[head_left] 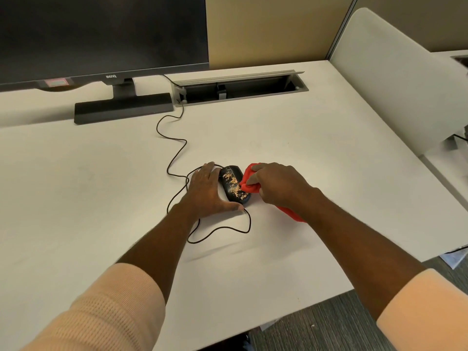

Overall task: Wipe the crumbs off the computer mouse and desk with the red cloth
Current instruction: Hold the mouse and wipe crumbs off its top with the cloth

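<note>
A black computer mouse (232, 184) lies on the white desk (291, 153), its top scattered with tan crumbs (234, 184). My left hand (206, 192) rests flat against the mouse's left side, thumb curled around its near end. My right hand (277, 184) grips a bunched red cloth (249, 179), and the cloth presses against the mouse's right edge. A tail of the cloth trails under my right wrist. The mouse's black cable (177, 153) loops around my left hand and runs back toward the monitor.
A dark monitor (101, 34) on a black base (124, 107) stands at the back left. An open cable tray (240, 88) is set into the desk at the back. A white divider panel (395, 79) borders the right side. The desk's near right edge drops to grey carpet.
</note>
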